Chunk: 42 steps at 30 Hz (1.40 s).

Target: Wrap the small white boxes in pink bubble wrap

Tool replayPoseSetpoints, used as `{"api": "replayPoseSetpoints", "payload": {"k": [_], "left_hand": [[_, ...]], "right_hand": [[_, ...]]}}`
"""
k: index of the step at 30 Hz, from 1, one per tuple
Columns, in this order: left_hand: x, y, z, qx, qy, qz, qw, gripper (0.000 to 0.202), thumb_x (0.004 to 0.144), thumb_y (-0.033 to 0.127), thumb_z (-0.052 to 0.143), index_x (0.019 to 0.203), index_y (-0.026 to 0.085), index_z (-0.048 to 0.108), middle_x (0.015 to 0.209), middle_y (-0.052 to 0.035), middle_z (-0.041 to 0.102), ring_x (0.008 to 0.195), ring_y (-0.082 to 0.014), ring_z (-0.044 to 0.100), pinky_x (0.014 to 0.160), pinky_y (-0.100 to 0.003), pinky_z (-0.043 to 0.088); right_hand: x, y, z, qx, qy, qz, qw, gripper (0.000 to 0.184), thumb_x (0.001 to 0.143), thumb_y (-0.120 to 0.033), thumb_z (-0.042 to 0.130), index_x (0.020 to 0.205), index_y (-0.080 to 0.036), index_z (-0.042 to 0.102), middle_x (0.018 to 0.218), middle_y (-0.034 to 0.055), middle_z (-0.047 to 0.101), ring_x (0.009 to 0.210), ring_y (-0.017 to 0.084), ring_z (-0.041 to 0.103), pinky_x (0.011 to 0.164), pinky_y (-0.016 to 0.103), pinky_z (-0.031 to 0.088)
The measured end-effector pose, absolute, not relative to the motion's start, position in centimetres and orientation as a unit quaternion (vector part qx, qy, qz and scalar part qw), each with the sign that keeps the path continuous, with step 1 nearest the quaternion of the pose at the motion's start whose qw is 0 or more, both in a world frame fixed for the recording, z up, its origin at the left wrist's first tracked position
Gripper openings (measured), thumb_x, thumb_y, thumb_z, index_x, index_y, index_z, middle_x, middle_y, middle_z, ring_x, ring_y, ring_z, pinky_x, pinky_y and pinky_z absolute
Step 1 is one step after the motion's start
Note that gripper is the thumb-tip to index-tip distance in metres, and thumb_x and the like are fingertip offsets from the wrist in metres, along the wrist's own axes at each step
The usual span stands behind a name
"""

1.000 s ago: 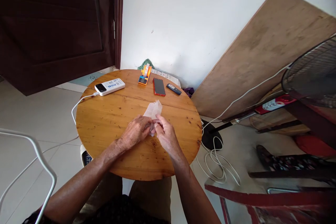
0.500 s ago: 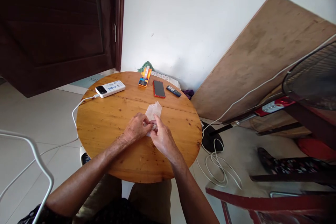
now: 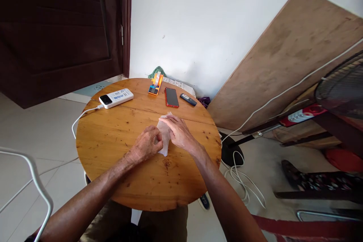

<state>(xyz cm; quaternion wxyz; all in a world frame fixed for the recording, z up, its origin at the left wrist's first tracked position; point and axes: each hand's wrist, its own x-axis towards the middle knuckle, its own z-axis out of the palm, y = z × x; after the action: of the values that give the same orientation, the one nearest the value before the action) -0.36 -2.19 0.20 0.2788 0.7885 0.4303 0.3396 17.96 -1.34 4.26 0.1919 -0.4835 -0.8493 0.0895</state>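
A thin, whitish, translucent wrapper (image 3: 163, 136) lies lengthwise on the round wooden table (image 3: 121, 174), partly covered by my hands; whether it is a bag or a sheet is unclear. My left hand (image 3: 147, 141) is closed at its left edge, with fingers curled and thumb pressed in. My right hand (image 3: 178, 130) is open, its fingers stretched out flat across the upper part of the wrapper. What lies under the right palm is hidden.
Toward the back stand a white power bank (image 3: 117, 98) with a cable, an orange tape dispenser (image 3: 155, 84), a red-edged phone (image 3: 171, 97) and a dark small device (image 3: 188, 99). A fan (image 3: 340, 87) and coiled white cable (image 3: 238, 174) are at right. Someone's leg (image 3: 320, 177) shows there.
My right hand has left its pinch beside the left hand and moved up, fingers now flat over the wrapper. More of the wrapper's lower part shows. The view has shifted slightly.
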Motion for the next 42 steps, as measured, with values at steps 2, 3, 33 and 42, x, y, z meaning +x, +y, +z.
{"api": "replayPoseSetpoints", "payload": {"k": [2,3,33,42], "left_hand": [[-0.3,-2.3,0.0,0.785,0.424,0.348,0.287,0.013,0.073,0.009,0.059,0.069,0.021,0.056,0.081,-0.0016,0.063,0.082,-0.0177,0.06,0.078,-0.031,0.048],[-0.3,-2.3,0.0,0.783,0.424,0.351,0.291,0.013,0.074,0.009,0.059,0.069,0.021,0.056,0.081,-0.0014,0.063,0.081,-0.0173,0.06,0.077,-0.031,0.048],[-0.2,-2.7,-2.1,0.808,0.353,0.403,0.245,0.028,0.079,0.009,0.06,0.1,0.021,0.072,0.119,-0.0097,0.068,0.108,-0.0243,0.067,0.094,-0.04,0.057],[-0.6,-2.6,-1.9,0.819,0.335,0.401,0.238,0.028,0.079,0.009,0.058,0.102,0.019,0.072,0.128,-0.0129,0.065,0.115,-0.029,0.063,0.098,-0.048,0.054]], "right_hand": [[17.7,0.1,4.4,-0.469,-0.868,0.088,0.134,0.055,0.077,0.002,0.051,0.124,-0.024,0.065,0.118,0.0086,0.07,0.123,0.025,0.052,0.102,0.044,0.039],[17.6,0.6,4.4,-0.466,-0.872,0.087,0.119,0.048,0.079,0.0,0.053,0.118,-0.024,0.067,0.109,0.0077,0.072,0.117,0.025,0.055,0.099,0.043,0.039],[20.9,-0.2,0.7,-0.689,-0.479,0.388,0.382,0.032,0.079,-0.033,0.066,0.106,-0.016,0.06,0.085,0.0061,0.068,0.066,0.015,0.066,0.038,0.017,0.038],[18.4,2.4,0.0,-0.643,-0.461,0.431,0.433,0.032,0.067,-0.021,0.066,0.099,-0.017,0.061,0.059,-0.0075,0.055,0.042,0.008,0.043,0.033,0.019,0.029]]}}
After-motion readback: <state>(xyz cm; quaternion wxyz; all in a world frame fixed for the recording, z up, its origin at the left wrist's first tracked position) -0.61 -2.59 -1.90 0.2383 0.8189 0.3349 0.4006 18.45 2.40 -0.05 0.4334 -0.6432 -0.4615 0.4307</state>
